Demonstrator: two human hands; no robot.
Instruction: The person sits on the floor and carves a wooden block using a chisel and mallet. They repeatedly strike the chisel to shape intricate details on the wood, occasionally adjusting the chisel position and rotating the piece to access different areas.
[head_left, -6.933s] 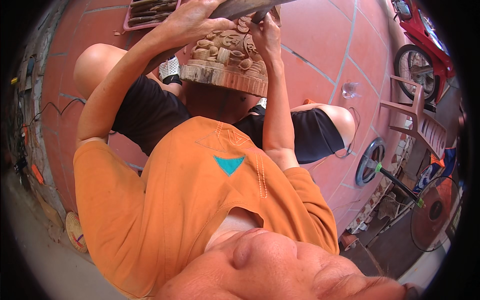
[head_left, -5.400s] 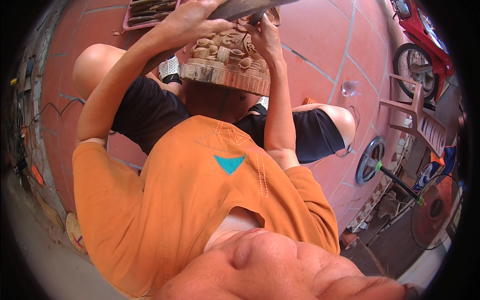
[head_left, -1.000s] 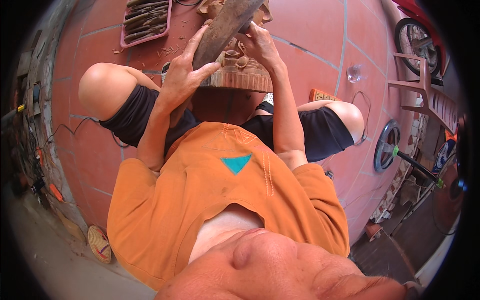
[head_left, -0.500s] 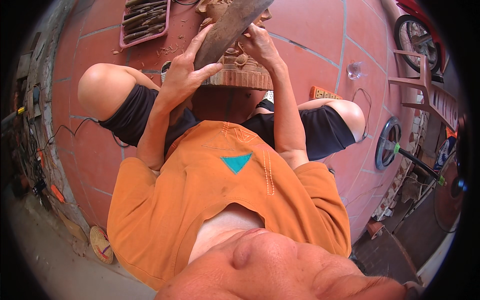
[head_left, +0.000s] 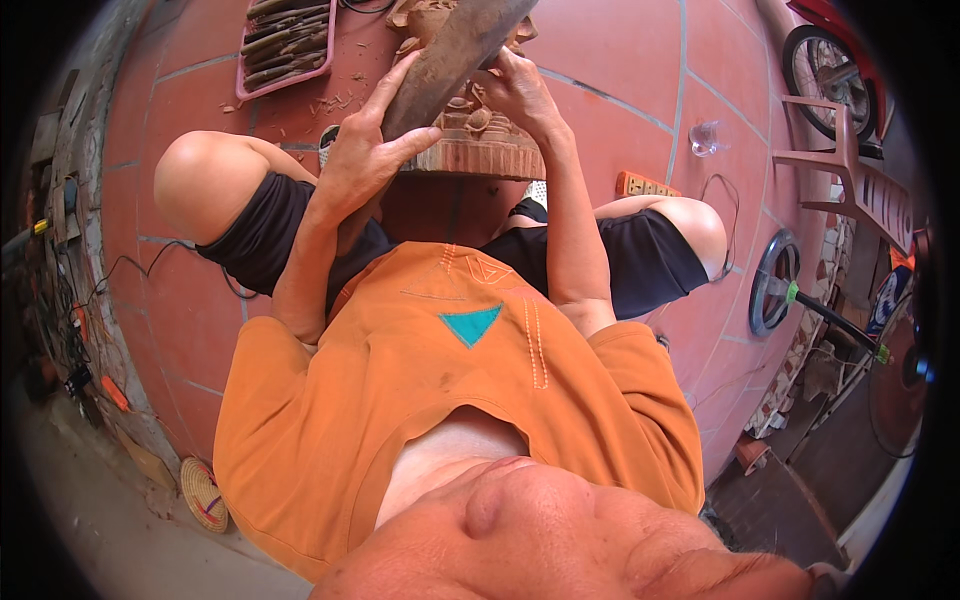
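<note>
A thick, dark length of wood (head_left: 445,75) slants up and right in front of a carved wooden piece (head_left: 485,158) with a rough, flat base. My left hand (head_left: 370,155) holds the dark wood by its lower end. Its index finger stretches along the left side and its thumb crosses under the end; the other fingers are hidden. At the wood's right edge, my right hand (head_left: 525,98) is closed with bent fingers, close to the carving. The wood covers its fingertips, so what they grip cannot be made out.
A pink tray (head_left: 330,60) of carving tools lies at the far left, with wood shavings (head_left: 340,103) beside it. To the right are an orange power strip (head_left: 645,185), a clear cup (head_left: 705,138), a plastic chair (head_left: 845,160) and a round-based stand (head_left: 775,285). A cable (head_left: 130,262) runs at left.
The dark wood and the carving sit slightly further left in the picture. My hands keep almost the same pose.
</note>
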